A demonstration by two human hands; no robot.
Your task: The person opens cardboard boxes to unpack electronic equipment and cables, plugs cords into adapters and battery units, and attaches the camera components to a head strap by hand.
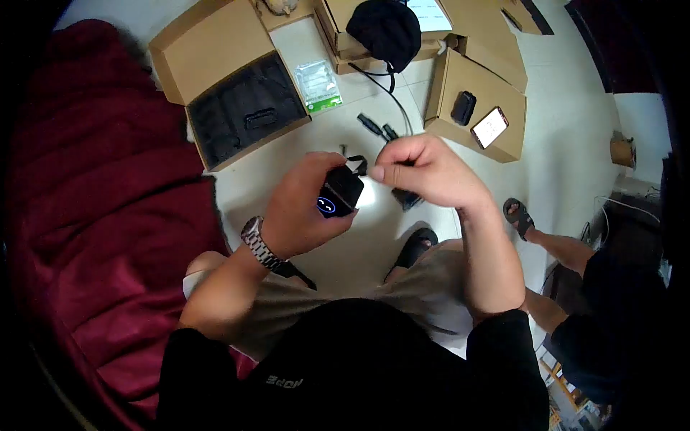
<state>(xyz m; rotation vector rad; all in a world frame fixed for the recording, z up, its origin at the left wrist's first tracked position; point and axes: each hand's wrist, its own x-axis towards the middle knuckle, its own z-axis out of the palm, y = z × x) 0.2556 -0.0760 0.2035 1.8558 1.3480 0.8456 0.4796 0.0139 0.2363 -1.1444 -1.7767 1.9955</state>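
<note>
My left hand (305, 205), with a metal-band watch on the wrist, is wrapped round a small black device (346, 188). A blue-ringed light glows on the device's near face. To its right is my right hand (435, 172), thumb and index finger pinched together by a thin black strap or cord (357, 164) at the device's top. What the pinch holds, if anything, is too small to make out. Black cable plugs (370, 125) show just beyond my right hand. Partly hidden under that hand, a dark object (407, 199) lies on the floor.
An open cardboard box (241, 108) with black foam lies far left, beside a plastic packet (318, 85). A black cap-like cloth item (384, 34) rests on stacked boxes. Another box (445, 108) carries a phone (491, 128) and black case (464, 108). Maroon fabric (108, 215) lies left; another person (604, 287) is at right.
</note>
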